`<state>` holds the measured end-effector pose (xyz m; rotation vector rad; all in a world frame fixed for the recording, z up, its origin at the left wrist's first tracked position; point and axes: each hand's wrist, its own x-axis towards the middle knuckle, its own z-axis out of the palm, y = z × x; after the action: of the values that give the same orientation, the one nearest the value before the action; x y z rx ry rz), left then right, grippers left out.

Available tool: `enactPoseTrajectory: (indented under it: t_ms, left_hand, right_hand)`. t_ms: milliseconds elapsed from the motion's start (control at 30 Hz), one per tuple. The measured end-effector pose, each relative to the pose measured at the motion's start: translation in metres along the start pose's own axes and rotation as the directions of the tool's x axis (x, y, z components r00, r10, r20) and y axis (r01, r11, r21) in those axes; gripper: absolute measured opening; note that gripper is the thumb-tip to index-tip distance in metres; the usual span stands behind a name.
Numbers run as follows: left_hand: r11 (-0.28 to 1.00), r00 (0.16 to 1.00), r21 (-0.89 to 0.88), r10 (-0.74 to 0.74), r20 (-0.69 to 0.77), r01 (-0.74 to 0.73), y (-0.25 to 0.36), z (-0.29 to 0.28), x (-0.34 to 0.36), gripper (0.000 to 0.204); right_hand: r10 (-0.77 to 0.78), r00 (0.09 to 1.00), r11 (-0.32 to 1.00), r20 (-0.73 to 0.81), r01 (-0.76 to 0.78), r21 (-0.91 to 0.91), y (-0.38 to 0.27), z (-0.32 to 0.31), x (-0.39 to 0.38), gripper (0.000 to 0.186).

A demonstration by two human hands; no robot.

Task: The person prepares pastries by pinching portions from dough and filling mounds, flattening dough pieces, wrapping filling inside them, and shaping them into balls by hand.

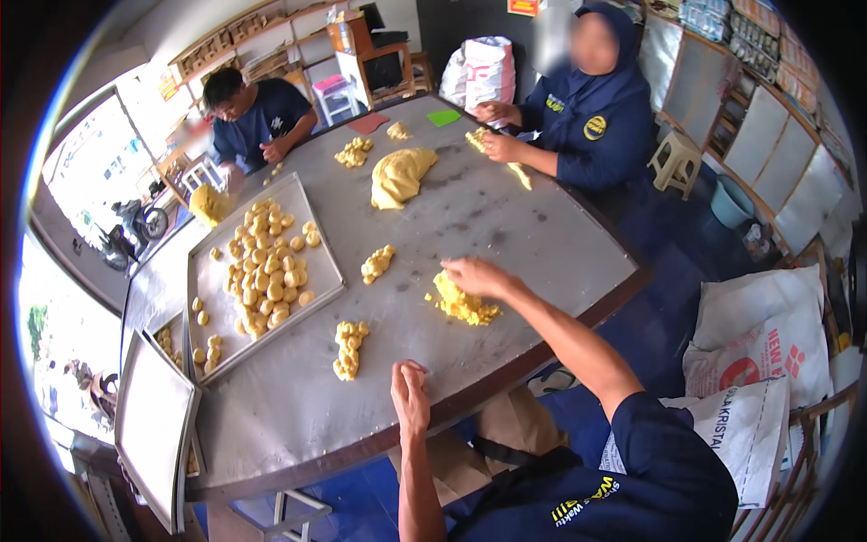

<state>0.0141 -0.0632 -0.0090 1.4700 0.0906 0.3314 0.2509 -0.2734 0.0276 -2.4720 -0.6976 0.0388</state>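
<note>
My right hand (480, 277) reaches over a crumbly yellow heap of filling (465, 305) on the metal table, its fingers bent down at the heap's upper edge. Near the table's front edge, my left hand (411, 396) is held up with its fingers curled in; whatever they may hold is hidden. Left of that hand lies a cluster of small yellow dough balls (349, 350). Another small cluster of balls (377, 264) sits farther back, left of the heap. Beyond it rests a large smooth lump of yellow dough (402, 178).
A big tray (330, 287) at left carries many round dough balls. An upright-tilted tray (153, 434) leans at the table's left corner. Across the table, one person (601, 108) handles yellow dough at right, and another (262, 117) works at far left. White sacks (763, 334) stand at right.
</note>
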Motion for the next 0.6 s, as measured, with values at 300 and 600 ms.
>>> enactPoseTrajectory:
  t_ms: [300,600]
  left_hand:
    - [0.984,0.988,-0.09,-0.148,0.052,0.152,0.0,-0.026,0.005,0.025]
    - [0.965,0.974,0.256,-0.105,0.199,0.051,0.006,-0.027,0.009,0.028]
  right_hand:
    - [-0.046,0.929,0.997,-0.368,0.064,0.037,-0.031,0.022,-0.129,0.025]
    - [0.009,0.903,0.999,-0.429,-0.025,-0.031,-0.048,0.034,-0.132,0.01]
